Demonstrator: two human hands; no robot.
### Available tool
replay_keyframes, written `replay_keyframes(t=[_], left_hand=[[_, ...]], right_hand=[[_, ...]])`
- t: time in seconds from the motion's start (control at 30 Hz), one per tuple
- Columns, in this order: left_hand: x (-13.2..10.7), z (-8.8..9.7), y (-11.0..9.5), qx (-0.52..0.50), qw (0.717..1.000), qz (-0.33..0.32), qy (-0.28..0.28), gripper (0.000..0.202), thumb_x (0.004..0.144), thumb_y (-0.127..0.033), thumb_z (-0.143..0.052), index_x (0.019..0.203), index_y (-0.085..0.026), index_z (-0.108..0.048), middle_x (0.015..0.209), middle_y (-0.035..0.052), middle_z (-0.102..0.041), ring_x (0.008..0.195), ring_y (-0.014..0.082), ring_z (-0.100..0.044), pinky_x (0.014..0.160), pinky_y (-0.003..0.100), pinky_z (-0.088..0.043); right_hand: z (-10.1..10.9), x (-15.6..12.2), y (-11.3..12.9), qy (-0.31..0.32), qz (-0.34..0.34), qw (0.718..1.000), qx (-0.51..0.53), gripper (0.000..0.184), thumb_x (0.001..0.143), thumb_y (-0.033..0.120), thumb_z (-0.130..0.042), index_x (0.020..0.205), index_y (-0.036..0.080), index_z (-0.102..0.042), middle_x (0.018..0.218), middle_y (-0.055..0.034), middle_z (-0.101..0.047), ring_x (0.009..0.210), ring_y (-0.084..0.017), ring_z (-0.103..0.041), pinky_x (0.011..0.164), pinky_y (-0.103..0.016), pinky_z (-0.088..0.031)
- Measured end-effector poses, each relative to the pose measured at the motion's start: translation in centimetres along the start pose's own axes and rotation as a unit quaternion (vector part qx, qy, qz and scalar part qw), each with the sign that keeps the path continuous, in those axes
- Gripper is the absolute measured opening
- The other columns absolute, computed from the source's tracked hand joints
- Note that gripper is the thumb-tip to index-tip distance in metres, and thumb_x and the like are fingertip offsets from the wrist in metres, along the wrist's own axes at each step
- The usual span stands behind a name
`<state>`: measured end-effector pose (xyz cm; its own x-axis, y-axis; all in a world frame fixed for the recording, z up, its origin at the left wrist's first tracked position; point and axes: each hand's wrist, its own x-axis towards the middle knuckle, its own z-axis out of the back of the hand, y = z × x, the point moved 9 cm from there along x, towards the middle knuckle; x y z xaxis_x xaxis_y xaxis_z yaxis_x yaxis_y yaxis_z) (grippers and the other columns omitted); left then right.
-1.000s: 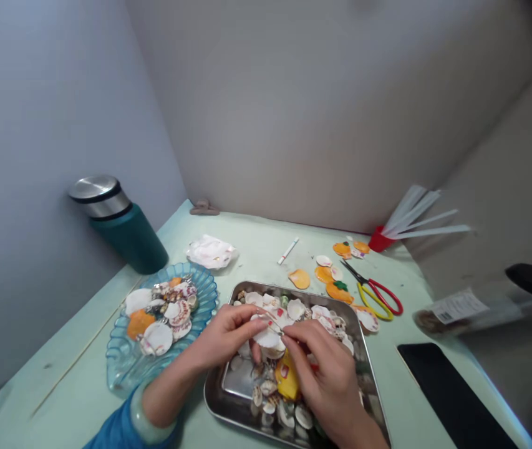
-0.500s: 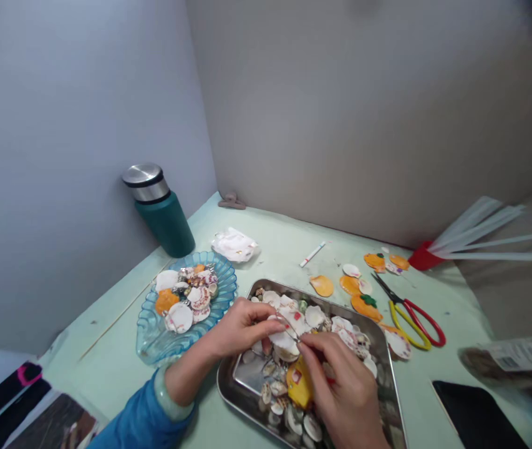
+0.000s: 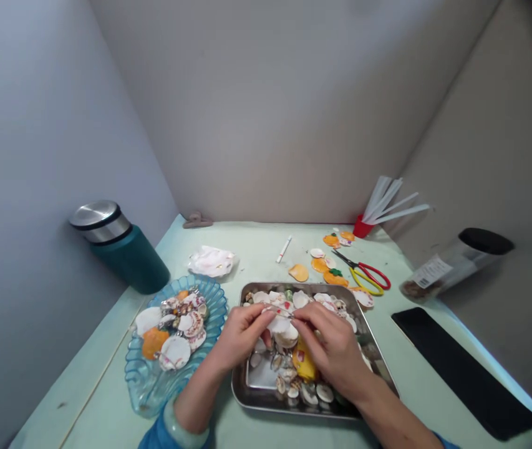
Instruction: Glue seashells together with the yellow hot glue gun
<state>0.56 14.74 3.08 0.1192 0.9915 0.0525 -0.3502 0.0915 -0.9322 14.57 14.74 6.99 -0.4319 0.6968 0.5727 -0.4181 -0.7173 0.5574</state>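
Over a metal tray (image 3: 378, 374) full of seashells, my left hand (image 3: 238, 337) and my right hand (image 3: 335, 350) meet. Both pinch a white scallop shell (image 3: 280, 322) with red marks, fingers closed on its top edge. A yellow object (image 3: 305, 365) lies in the tray just under my right hand. Left of the tray stands a blue glass dish (image 3: 144, 386) holding white, orange and patterned shells.
A teal flask (image 3: 123, 249) with a steel lid stands at the left wall. Beyond the tray lie orange painted shells (image 3: 326, 268), red-and-yellow scissors (image 3: 366, 277), a white pen (image 3: 284, 249), crumpled tissue (image 3: 212, 260) and a red cup (image 3: 363, 226) of sticks. A jar (image 3: 453, 265) and black strip (image 3: 462, 371) lie right.
The camera view swung left, then back and lower. Both hands stayed over the tray, pinching the same white shell.
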Motion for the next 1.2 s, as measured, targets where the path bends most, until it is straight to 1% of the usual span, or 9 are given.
replay_keyframes(t=[0.2, 0.4, 0.63, 0.93, 1.0, 1.03, 1.1, 1.13, 1.2], left_hand=[[0.0, -0.11, 0.18, -0.013, 1.0, 0.0, 0.004, 0.036, 0.088, -0.042, -0.044, 0.066, -0.015, -0.056, 0.049, -0.0012, -0.053, 0.047, 0.0093, -0.046, 0.049, 0.019, -0.034], [-0.13, -0.65, 0.06, -0.001, 0.999, 0.0, 0.036, 0.037, 0.088, -0.042, -0.043, 0.066, -0.014, -0.054, 0.048, -0.0028, -0.05, 0.045, 0.0079, -0.044, 0.047, 0.018, -0.033], [0.02, -0.52, 0.41, -0.007, 0.999, 0.007, 0.035, 0.039, 0.087, -0.042, -0.044, 0.061, -0.014, -0.051, 0.047, -0.0028, -0.05, 0.045, 0.0078, -0.045, 0.047, 0.018, -0.033], [-0.21, -0.58, 0.17, 0.001, 0.999, -0.004, 0.037, 0.041, 0.088, -0.042, -0.044, 0.059, -0.013, -0.052, 0.047, -0.0026, -0.049, 0.044, 0.0067, -0.043, 0.046, 0.017, -0.032], [-0.31, -0.66, -0.23, 0.0, 0.999, -0.02, 0.038, 0.038, 0.089, -0.041, -0.043, 0.068, -0.013, -0.058, 0.049, -0.002, -0.052, 0.047, 0.0077, -0.046, 0.049, 0.018, -0.035], [-0.36, -0.74, -0.34, -0.006, 0.999, -0.023, 0.042, 0.035, 0.089, -0.04, -0.042, 0.078, -0.013, -0.062, 0.05, -0.0021, -0.053, 0.048, 0.0083, -0.048, 0.05, 0.018, -0.036], [-0.43, -0.91, -0.31, -0.018, 0.998, -0.017, 0.051, 0.033, 0.089, -0.039, -0.043, 0.099, -0.014, -0.062, 0.05, -0.0028, -0.054, 0.047, 0.0093, -0.05, 0.05, 0.018, -0.037], [-0.45, -0.95, -0.25, -0.022, 0.998, -0.013, 0.055, 0.034, 0.089, -0.039, -0.044, 0.105, -0.014, -0.061, 0.05, -0.003, -0.055, 0.046, 0.0096, -0.05, 0.05, 0.019, -0.037], [-0.47, -0.94, -0.24, -0.025, 0.998, -0.013, 0.057, 0.034, 0.089, -0.039, -0.043, 0.101, -0.013, -0.062, 0.049, -0.0023, -0.055, 0.046, 0.01, -0.051, 0.049, 0.019, -0.037]], right_hand=[[-0.21, -0.14, 0.03, 0.014, 0.01, 1.0, 0.007, 0.009, 0.088, 0.017, -0.048, 0.087, 0.017, -0.057, 0.079, -0.0043, -0.059, 0.072, -0.015, -0.054, 0.068, -0.028, -0.042], [-0.46, -0.3, -0.26, 0.031, 0.002, 0.999, 0.011, 0.008, 0.088, 0.017, -0.048, 0.087, 0.018, -0.056, 0.078, -0.0037, -0.057, 0.071, -0.014, -0.052, 0.067, -0.028, -0.04], [-1.05, -0.42, -0.08, 0.063, 0.01, 0.998, 0.015, 0.009, 0.089, 0.018, -0.047, 0.09, 0.018, -0.056, 0.08, -0.0045, -0.057, 0.073, -0.015, -0.053, 0.068, -0.028, -0.04], [-0.46, -0.2, 0.39, 0.039, 0.013, 0.999, 0.017, 0.01, 0.089, 0.017, -0.047, 0.087, 0.018, -0.057, 0.077, -0.0038, -0.057, 0.07, -0.014, -0.052, 0.065, -0.027, -0.039], [-0.51, -0.23, 0.17, 0.039, 0.008, 0.999, 0.019, 0.009, 0.088, 0.016, -0.047, 0.088, 0.018, -0.056, 0.078, -0.0039, -0.057, 0.071, -0.015, -0.052, 0.066, -0.027, -0.039], [-0.54, -0.26, 0.06, 0.039, 0.006, 0.999, 0.02, 0.009, 0.088, 0.016, -0.047, 0.088, 0.018, -0.056, 0.078, -0.0039, -0.057, 0.071, -0.015, -0.052, 0.066, -0.028, -0.039], [-0.62, -0.34, -0.09, 0.041, 0.003, 0.999, 0.022, 0.01, 0.089, 0.016, -0.047, 0.088, 0.018, -0.056, 0.078, -0.004, -0.056, 0.072, -0.015, -0.052, 0.067, -0.028, -0.039], [-0.66, -0.39, -0.1, 0.043, 0.003, 0.999, 0.023, 0.01, 0.089, 0.016, -0.047, 0.089, 0.018, -0.056, 0.078, -0.0039, -0.056, 0.072, -0.015, -0.052, 0.067, -0.028, -0.039], [-0.75, -0.48, -0.08, 0.05, 0.005, 0.998, 0.026, 0.01, 0.089, 0.016, -0.046, 0.089, 0.018, -0.056, 0.078, -0.004, -0.056, 0.072, -0.015, -0.052, 0.067, -0.028, -0.039]])
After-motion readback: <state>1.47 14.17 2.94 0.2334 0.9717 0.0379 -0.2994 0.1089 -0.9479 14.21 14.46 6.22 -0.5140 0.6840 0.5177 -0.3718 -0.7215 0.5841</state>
